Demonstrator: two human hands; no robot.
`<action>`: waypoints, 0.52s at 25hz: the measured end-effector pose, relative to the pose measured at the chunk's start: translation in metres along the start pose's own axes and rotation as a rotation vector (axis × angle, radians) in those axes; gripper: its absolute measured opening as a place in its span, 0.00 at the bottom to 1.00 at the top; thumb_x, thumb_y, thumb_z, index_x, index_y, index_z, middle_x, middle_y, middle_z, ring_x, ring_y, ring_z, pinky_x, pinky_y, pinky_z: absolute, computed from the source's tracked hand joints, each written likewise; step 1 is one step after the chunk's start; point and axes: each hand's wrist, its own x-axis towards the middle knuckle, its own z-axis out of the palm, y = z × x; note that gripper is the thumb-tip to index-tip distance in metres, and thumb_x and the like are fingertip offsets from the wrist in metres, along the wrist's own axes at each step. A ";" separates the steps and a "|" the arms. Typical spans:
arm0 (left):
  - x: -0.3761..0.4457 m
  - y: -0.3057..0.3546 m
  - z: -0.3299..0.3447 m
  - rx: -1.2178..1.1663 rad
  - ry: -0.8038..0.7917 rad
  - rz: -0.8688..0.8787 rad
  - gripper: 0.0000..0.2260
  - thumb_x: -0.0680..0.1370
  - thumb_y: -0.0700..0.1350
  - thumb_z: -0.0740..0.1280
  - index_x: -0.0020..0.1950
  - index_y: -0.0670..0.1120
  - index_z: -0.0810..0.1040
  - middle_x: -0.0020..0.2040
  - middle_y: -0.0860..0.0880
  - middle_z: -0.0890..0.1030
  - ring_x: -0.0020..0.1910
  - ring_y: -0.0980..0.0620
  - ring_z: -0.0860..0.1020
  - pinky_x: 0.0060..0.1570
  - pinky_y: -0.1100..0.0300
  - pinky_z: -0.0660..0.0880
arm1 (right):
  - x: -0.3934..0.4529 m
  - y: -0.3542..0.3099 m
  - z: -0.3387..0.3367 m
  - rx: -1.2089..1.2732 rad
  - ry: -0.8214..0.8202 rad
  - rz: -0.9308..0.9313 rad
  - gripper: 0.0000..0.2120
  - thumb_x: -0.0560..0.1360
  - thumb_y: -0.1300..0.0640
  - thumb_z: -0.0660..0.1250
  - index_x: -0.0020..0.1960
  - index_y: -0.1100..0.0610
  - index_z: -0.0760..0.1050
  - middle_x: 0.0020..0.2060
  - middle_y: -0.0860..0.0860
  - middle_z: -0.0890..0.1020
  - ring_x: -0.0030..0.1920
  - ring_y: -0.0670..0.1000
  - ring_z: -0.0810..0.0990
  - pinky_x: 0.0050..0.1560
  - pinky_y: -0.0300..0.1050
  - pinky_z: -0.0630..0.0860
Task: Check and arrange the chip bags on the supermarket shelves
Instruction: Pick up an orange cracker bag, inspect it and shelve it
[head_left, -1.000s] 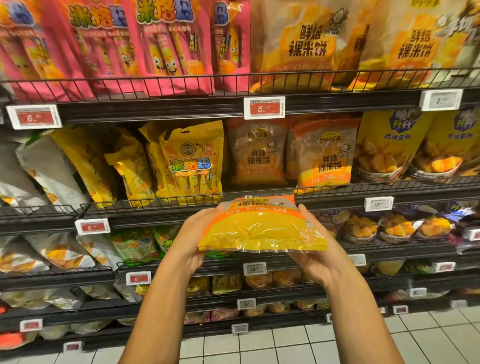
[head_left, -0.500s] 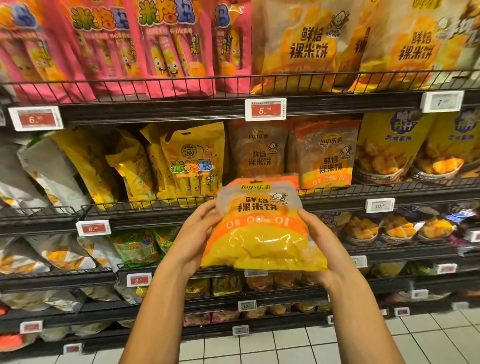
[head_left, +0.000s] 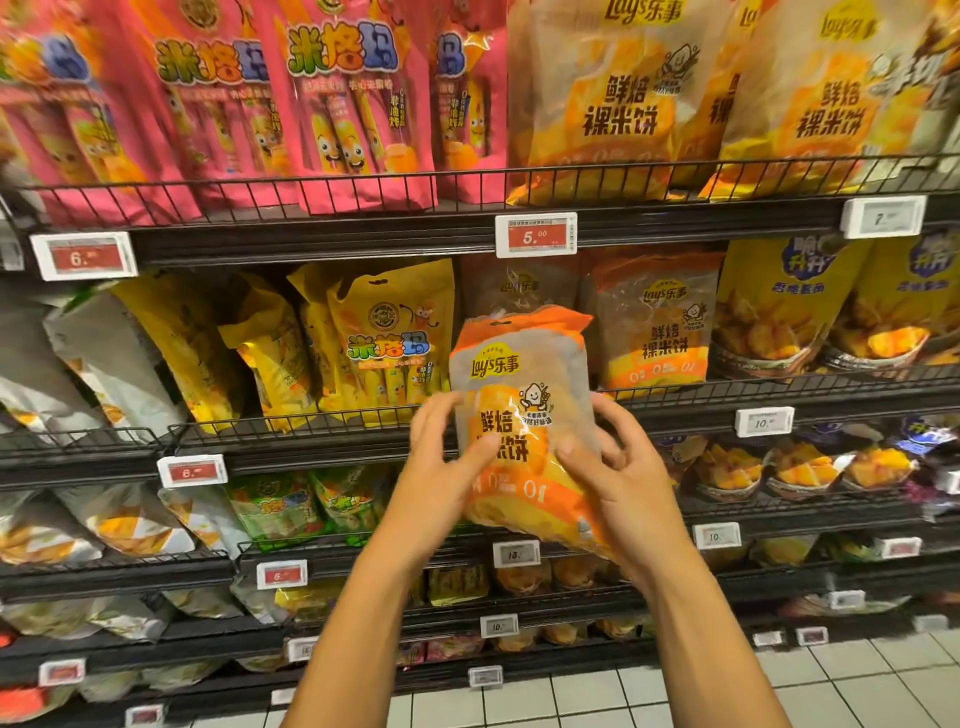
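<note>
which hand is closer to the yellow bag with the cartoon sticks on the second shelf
Left. The left hand sits just below and right of the yellow bag; the right hand is farther right, across the orange bag both hold.

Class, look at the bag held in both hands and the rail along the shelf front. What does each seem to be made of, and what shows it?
Bag: thin plastic film, seemingly glossy; it creases and catches light.
Rail: probably dark coated metal wire; thin straight bars, matte.
</note>
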 end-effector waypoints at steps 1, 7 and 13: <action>-0.004 0.006 0.007 -0.085 -0.076 -0.022 0.21 0.74 0.65 0.67 0.65 0.65 0.68 0.68 0.66 0.70 0.62 0.71 0.71 0.58 0.65 0.73 | 0.000 0.001 0.004 -0.043 0.000 -0.026 0.28 0.72 0.58 0.74 0.69 0.49 0.71 0.58 0.51 0.85 0.56 0.53 0.85 0.51 0.49 0.83; -0.005 0.006 0.015 -0.334 -0.164 -0.047 0.25 0.75 0.64 0.65 0.68 0.55 0.71 0.62 0.58 0.81 0.60 0.61 0.79 0.54 0.60 0.77 | -0.001 -0.007 0.013 -0.206 -0.092 -0.080 0.19 0.76 0.44 0.61 0.65 0.48 0.76 0.56 0.39 0.85 0.58 0.37 0.81 0.50 0.27 0.75; -0.004 -0.001 0.008 -0.588 -0.081 -0.110 0.23 0.74 0.51 0.68 0.67 0.44 0.77 0.59 0.43 0.83 0.58 0.44 0.82 0.55 0.51 0.80 | 0.003 -0.005 0.003 -0.152 -0.013 -0.079 0.12 0.84 0.60 0.60 0.60 0.48 0.78 0.55 0.42 0.86 0.56 0.38 0.82 0.47 0.27 0.76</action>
